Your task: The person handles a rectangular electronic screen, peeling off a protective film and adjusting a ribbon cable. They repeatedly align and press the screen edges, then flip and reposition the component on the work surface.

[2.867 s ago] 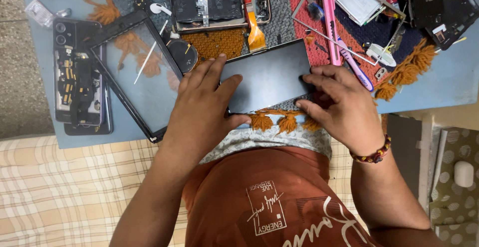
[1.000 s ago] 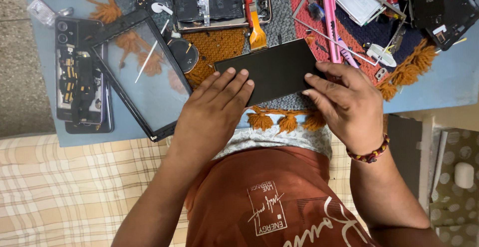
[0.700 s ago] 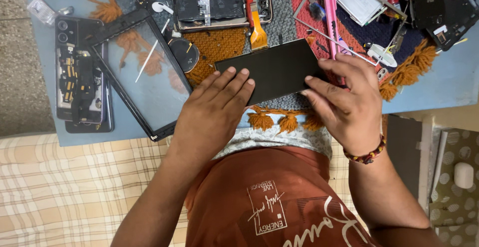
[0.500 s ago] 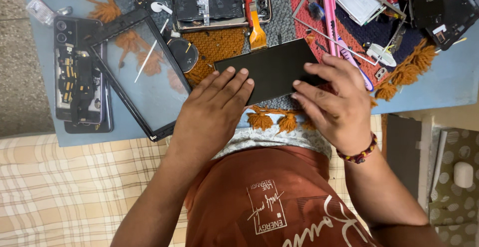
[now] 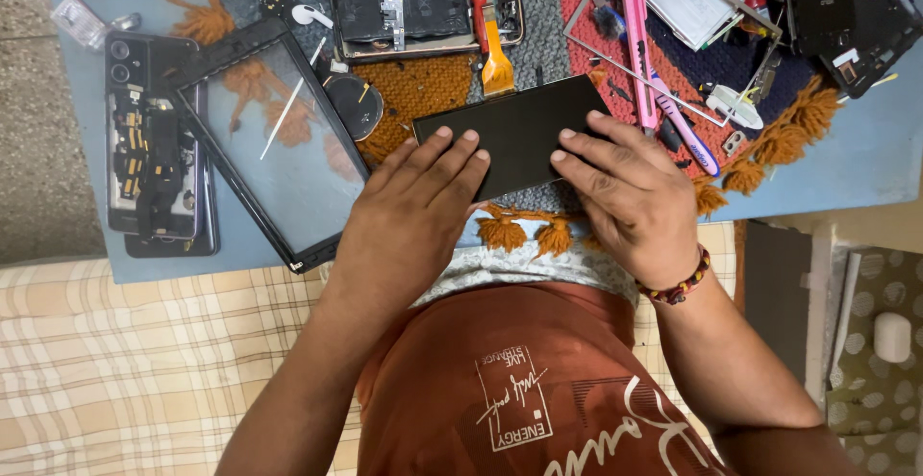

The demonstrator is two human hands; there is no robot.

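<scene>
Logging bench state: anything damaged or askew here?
Nothing broken that shows. Both hands, left hand and right hand, press a dark flat panel lying skewed across the mat. Opened phones and loose tools surround it.

Flat, dark, glossy rectangular phone screen panel [image 5: 514, 130], lying slightly tilted on the orange-and-grey woven mat, near edge partly covered.

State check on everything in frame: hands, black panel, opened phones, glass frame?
Left hand: flat, fingers on the black panel.
Right hand: fingers pressing the panel's right end.
Black panel: lying flat on the mat.
Opened phone: back off, internals exposed.
Second opened phone: battery exposed.
Glass frame: flat, untouched.
</scene>
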